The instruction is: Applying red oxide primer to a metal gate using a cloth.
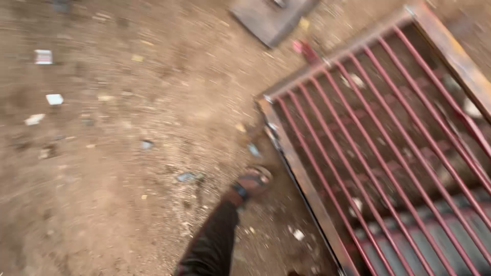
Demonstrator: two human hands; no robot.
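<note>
Bare, packed brown dirt (128,168) fills most of the blurred view, strewn with small scraps. On the right a metal grille (388,153) lies flat on the ground: a rust-brown rectangular frame with a row of dark red bars running from the far left towards the near right, and a second layer of bars dimly visible below. Its near-left frame edge runs diagonally down to the bottom of the picture.

Neither hand is in view, so how they are held, and whether they hold anything, cannot be told. The only part of the person that shows is a leg in a dark trouser (212,243), ending in a foot in a sandal (253,181) planted on the dirt just beside the grille's left edge, seemingly not touching it.

As for progress, the grille looks assembled and painted on its bars while the frame looks rusty or bare; nothing shows work on it under way at this moment.

Further out, a flat grey slab (271,18) lies at the far edge, a small red object (306,50) sits near the grille's far corner, and white paper bits (53,98) dot the far left. Nothing lies between the foot and the grille.
</note>
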